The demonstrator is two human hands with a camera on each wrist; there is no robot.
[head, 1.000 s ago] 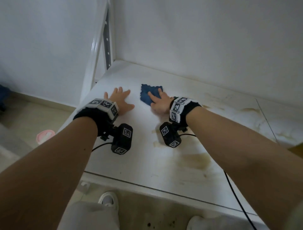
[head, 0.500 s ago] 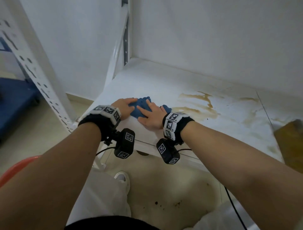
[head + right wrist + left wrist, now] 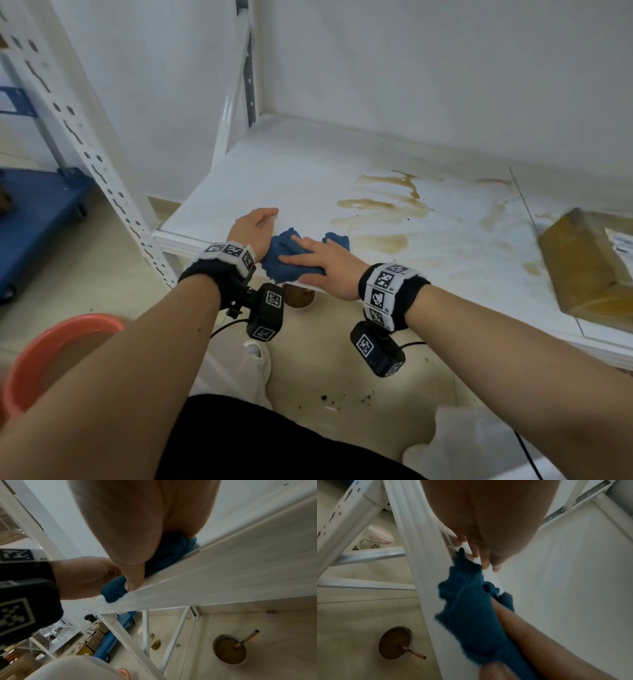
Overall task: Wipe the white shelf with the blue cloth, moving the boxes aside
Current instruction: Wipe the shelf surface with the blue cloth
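The right hand (image 3: 318, 262) is pressing flat-fingered on the blue cloth (image 3: 291, 257) at the white shelf (image 3: 308, 164) front edge — gathering grime there, probably — while the left hand (image 3: 255, 228) is resting open beside it.

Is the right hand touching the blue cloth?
Touching. The head view shows the right hand lying flat on the blue cloth at the white shelf's front edge, fingers straight across it.
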